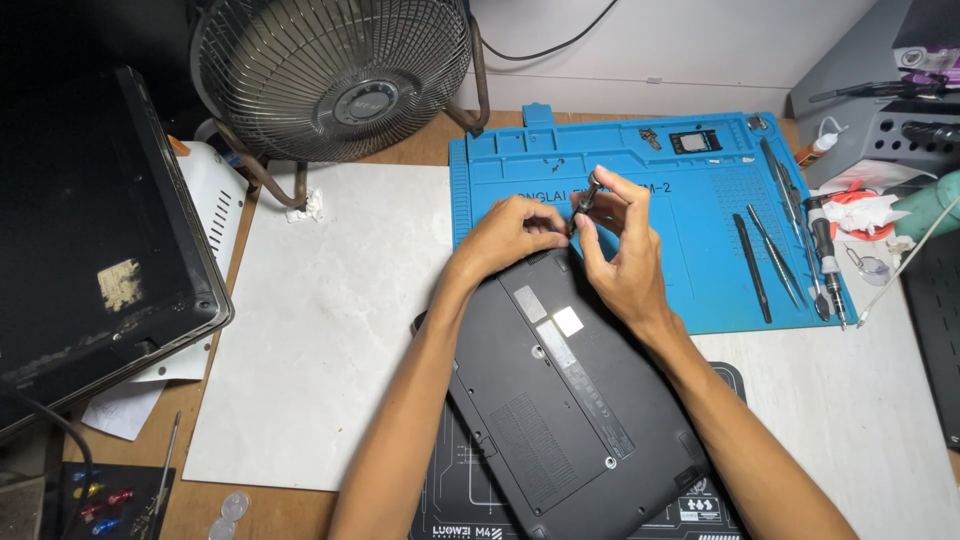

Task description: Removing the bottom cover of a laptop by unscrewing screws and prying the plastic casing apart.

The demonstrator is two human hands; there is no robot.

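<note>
A black laptop (570,400) lies bottom-side up, angled across the bench. My right hand (620,250) grips a small dark screwdriver (584,200) upright over the laptop's far corner. My left hand (510,235) rests on that same corner, its fingertips pinched near the screwdriver's tip. Whether the tip touches the laptop is hidden by my fingers.
A blue silicone work mat (690,210) lies behind the laptop, with tweezers and slim tools (790,245) on its right side. A metal desk fan (330,75) stands at the back, another black laptop (90,230) at left, a white slab (320,320) between.
</note>
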